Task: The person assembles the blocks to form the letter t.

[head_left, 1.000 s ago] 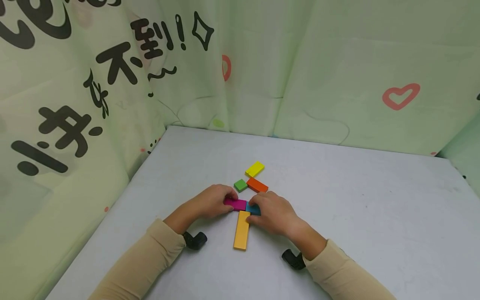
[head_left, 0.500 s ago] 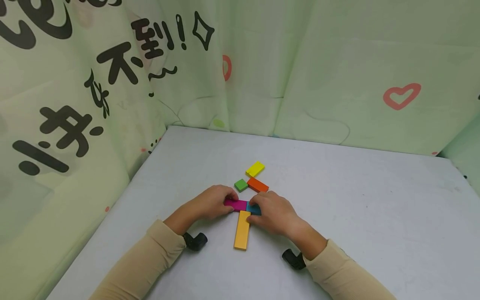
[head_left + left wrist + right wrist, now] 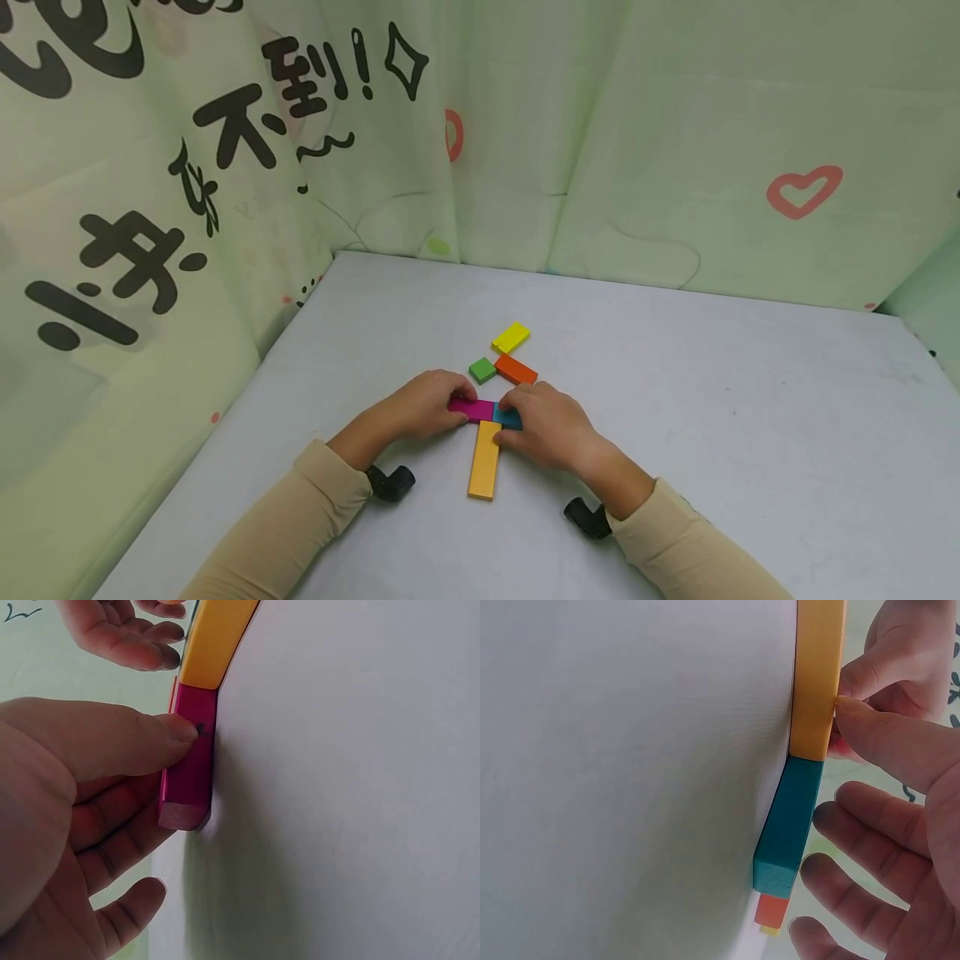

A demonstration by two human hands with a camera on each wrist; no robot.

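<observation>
In the head view my left hand (image 3: 429,403) pinches a magenta wooden block (image 3: 478,410), thumb on the near side; the left wrist view shows the fingers behind it. My right hand (image 3: 551,425) bends over a blue block (image 3: 512,420), which meets the magenta one end to end and is partly hidden. In the right wrist view, the right thumb touches a long orange-yellow block (image 3: 815,682), and the fingertips lie along the far edge of the blue block. The orange-yellow block stretches from that join toward the person.
A green block (image 3: 482,371), a red-orange block (image 3: 515,370) and a bright yellow block (image 3: 511,338) lie just beyond the hands on the white table (image 3: 712,433). A pale green curtain (image 3: 637,167) stands behind the table and at its left.
</observation>
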